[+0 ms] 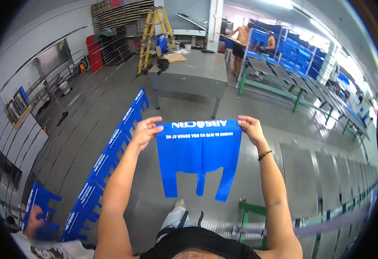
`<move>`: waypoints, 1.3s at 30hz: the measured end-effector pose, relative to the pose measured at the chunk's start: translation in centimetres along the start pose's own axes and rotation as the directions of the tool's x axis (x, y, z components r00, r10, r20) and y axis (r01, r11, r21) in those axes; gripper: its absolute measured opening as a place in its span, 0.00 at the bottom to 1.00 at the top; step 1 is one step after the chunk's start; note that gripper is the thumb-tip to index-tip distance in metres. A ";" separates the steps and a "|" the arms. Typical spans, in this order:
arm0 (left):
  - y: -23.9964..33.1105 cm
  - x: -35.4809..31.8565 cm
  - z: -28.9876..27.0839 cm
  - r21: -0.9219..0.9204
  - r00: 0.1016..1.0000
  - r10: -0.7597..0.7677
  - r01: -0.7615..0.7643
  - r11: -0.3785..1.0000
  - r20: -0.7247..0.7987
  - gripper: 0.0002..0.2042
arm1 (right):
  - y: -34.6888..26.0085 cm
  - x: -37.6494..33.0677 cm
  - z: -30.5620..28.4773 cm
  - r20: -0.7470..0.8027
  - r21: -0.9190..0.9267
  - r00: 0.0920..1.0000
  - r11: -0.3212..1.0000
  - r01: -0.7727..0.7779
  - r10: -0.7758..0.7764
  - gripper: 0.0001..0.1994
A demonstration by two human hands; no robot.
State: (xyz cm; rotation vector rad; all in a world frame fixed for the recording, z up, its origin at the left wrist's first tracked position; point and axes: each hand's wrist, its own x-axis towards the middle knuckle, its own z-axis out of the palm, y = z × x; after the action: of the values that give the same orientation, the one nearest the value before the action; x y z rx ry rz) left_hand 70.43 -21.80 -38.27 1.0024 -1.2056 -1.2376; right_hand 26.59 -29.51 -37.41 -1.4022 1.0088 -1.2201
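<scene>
Stretched between my two hands is a blue fabric bag (197, 155) with white print along its top edge and cut-out handle strips hanging down. My left hand (145, 133) pinches its upper left corner between thumb and fingers. At the upper right corner, my right hand (251, 128) grips the cloth the same way, a dark bracelet on that wrist. The bag hangs flat in front of me, above the grey floor. To the left, a row of similar printed blue bags (107, 159) hangs along thin lines.
Another person's blurred hand (35, 220) is by a blue bag at lower left. Ahead stands a grey table (193, 69), with a yellow ladder (152, 39) behind its left side. Two people work at the back right beside a long green-framed printing bench (279, 86). Grey panels (303, 172) line my right.
</scene>
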 end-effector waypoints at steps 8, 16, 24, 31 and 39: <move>-5.2 21.3 -9.9 0.051 0.989 -0.084 0.091 0.995 -0.124 0.16 | 7.6 26.9 4.2 0.125 -0.165 0.992 0.986 0.004 0.017 0.11; -2.9 39.9 -20.0 0.129 0.962 -0.037 0.074 0.989 -0.272 0.16 | 9.9 51.4 11.3 0.174 -0.162 0.983 0.986 -0.037 0.065 0.14; -0.3 58.4 -34.9 0.009 0.855 0.139 -0.155 0.988 -0.500 0.21 | 10.0 81.4 26.6 0.437 0.206 0.898 0.966 -0.157 0.052 0.18; 11.0 71.9 -47.5 0.206 0.694 0.406 -0.357 0.911 -0.595 0.25 | 1.8 107.8 45.4 0.740 0.359 0.651 0.918 -0.170 -0.168 0.23; 16.8 85.2 -57.2 0.404 0.531 0.563 -0.394 0.826 -0.633 0.26 | -1.1 128.2 59.7 0.761 0.438 0.561 0.896 -0.073 -0.326 0.26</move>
State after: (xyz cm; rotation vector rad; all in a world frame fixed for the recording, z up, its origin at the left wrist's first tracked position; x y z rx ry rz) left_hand 124.38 -108.78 -19.75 1.0662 -0.8603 -0.1762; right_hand 104.73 -145.17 -14.98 -1.4525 -0.0495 -0.6446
